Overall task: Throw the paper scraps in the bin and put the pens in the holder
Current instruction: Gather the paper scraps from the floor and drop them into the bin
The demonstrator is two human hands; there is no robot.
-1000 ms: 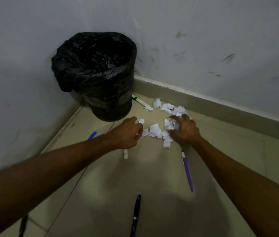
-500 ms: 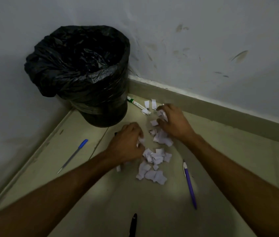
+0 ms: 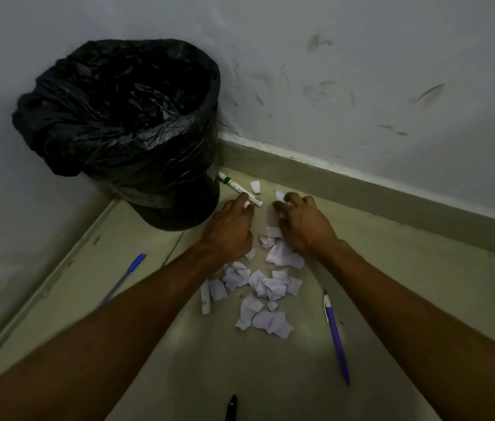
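Head: both hands (image 3: 229,232) palm-down, curled.

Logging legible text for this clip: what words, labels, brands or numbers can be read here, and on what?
None can be read.
Green-capped marker: red print on the barrel, too blurred.
White marker beside the paper scraps: small dark marks, too small.
Purple pen, blue pen, bin: no text visible.

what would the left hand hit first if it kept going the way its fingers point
Probably the white marker with a green end: the left hand fingertips already reach its near end, though actual contact is unclear.
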